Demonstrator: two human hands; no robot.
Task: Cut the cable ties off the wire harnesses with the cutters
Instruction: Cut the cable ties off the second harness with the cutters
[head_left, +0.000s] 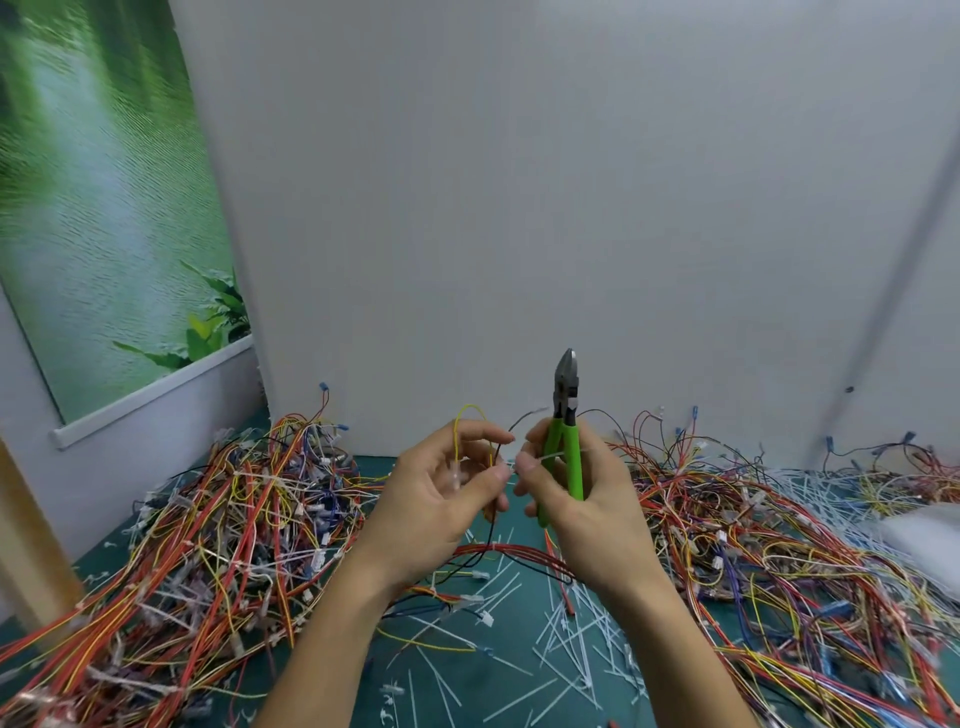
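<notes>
My left hand (447, 483) pinches a thin wire harness (470, 415) of yellow and black wires, held up above the green mat (514, 613). My right hand (576, 488) grips the green-handled cutters (566, 410), jaws pointing up and closed. The right thumb and forefinger also pinch a white cable tie (545, 458) that spans the gap between the two hands. The black wire of the harness hangs down to the mat below the hands.
A big tangle of coloured harnesses (223, 525) lies on the left, another (769, 551) on the right. Several cut white ties (576, 639) litter the mat in front of me. A white wall stands close behind; a white bag (919, 530) sits far right.
</notes>
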